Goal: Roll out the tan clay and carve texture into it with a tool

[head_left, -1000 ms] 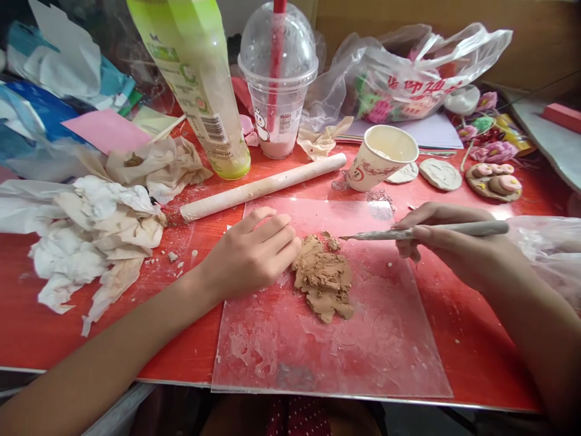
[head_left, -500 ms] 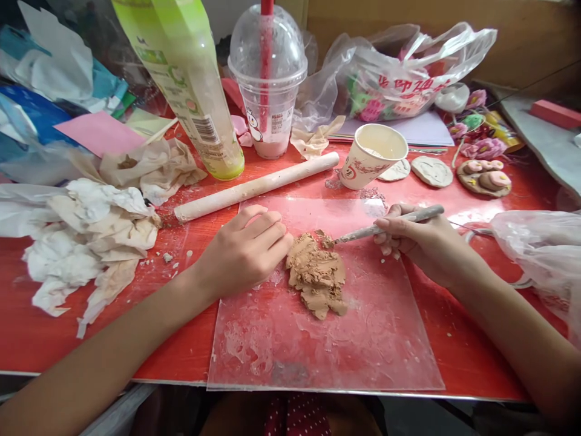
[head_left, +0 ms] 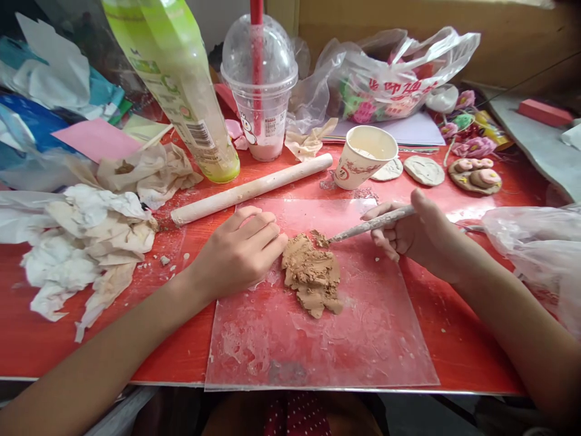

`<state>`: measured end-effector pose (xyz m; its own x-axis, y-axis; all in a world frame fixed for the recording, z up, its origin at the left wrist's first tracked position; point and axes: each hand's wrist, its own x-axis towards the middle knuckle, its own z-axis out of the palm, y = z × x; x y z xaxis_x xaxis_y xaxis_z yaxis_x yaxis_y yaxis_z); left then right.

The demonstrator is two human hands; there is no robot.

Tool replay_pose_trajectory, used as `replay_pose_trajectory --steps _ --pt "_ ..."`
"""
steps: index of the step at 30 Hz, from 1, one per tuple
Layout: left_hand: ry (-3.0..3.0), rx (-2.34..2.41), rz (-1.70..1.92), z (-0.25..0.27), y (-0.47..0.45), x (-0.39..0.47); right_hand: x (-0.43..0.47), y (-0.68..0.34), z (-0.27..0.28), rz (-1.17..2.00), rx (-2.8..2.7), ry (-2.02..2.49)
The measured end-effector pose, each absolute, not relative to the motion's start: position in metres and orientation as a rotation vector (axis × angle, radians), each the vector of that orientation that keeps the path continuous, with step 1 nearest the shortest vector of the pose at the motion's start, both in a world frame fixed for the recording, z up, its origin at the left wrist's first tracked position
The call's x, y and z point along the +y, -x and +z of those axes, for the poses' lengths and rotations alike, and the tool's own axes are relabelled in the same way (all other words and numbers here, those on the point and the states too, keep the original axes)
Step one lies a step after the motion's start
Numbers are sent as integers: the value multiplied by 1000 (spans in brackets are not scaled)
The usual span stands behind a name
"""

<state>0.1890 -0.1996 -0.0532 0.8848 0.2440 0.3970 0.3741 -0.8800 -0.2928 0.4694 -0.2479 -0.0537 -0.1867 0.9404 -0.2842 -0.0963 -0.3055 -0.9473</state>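
A flattened, rough lump of brown clay [head_left: 312,277] lies on a clear plastic sheet [head_left: 318,357], with a small loose bit at its top edge. My right hand [head_left: 411,233] holds a slim clay modelling tool [head_left: 370,224], grey and smeared, its tip at that small bit. The thumb is raised along the tool's back end. My left hand [head_left: 245,248] rests palm down on the sheet's left side, fingers stretched out and their tips close beside the clay; nothing shows in it.
Behind the sheet lies a rolling pin [head_left: 252,189], with a paper cup [head_left: 365,157] of liquid to its right. Farther back stand a green bottle [head_left: 177,91] and a domed plastic cup [head_left: 261,91]. Crumpled tissues [head_left: 91,236] lie left; a plastic bag [head_left: 540,242] lies right.
My right thumb has lifted from the tool's side, and the fingers have loosened around it. My left hand stays beside the clay. The view has shifted slightly.
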Motion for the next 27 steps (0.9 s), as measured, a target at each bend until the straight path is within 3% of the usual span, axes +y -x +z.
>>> replay_pose_trajectory --steps 9,15,27 --pt "2690 -440 -495 -53 -189 -199 -252 -468 -44 1336 -941 1368" --pt "2712 -440 -491 -54 -189 -199 -252 -479 -40 1363 -1059 1236" --pt "2711 -422 -492 -53 -189 -199 -248 -482 -51 1545 -975 1400"
